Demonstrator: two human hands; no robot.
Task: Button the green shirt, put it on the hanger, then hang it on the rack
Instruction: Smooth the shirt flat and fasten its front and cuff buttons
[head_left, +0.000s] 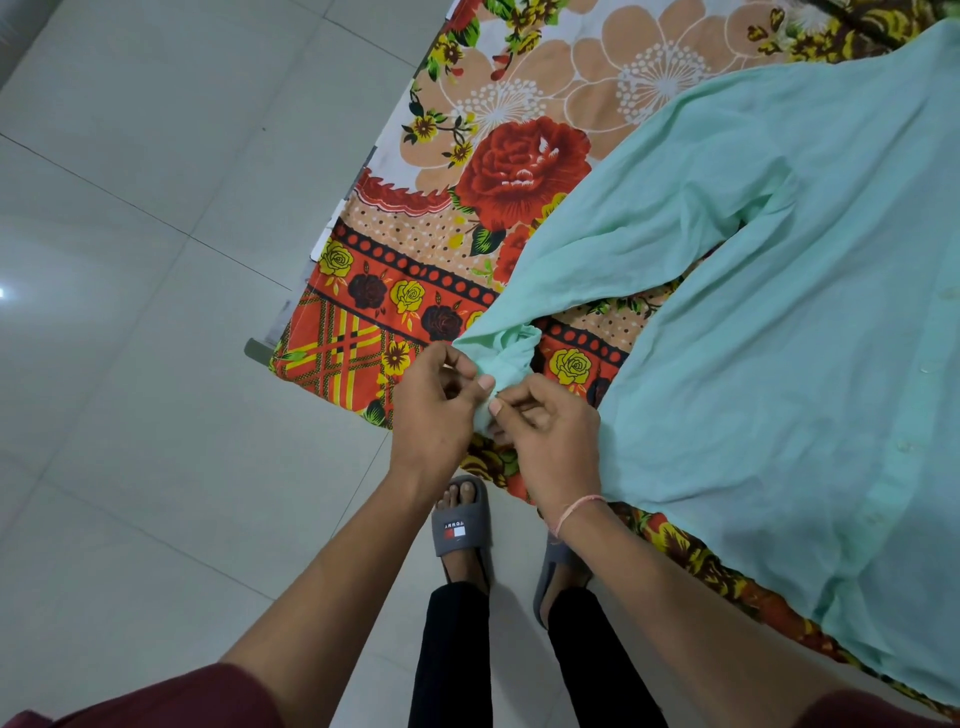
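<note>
The pale green shirt (779, 291) lies spread on a flowered bedsheet, filling the right half of the view. One long sleeve runs down and left to its cuff (501, 353) at the bed's edge. My left hand (434, 405) and my right hand (550, 426) meet at that cuff, and both pinch its fabric between thumb and fingers. Small buttons show along the shirt's front edge (904, 447). No hanger or rack is in view.
The bed with its orange, red and yellow flowered sheet (415, 270) runs from top centre to lower right. White floor tiles (156, 364) fill the left side. My feet in grey slippers (462, 519) stand close to the bed's edge.
</note>
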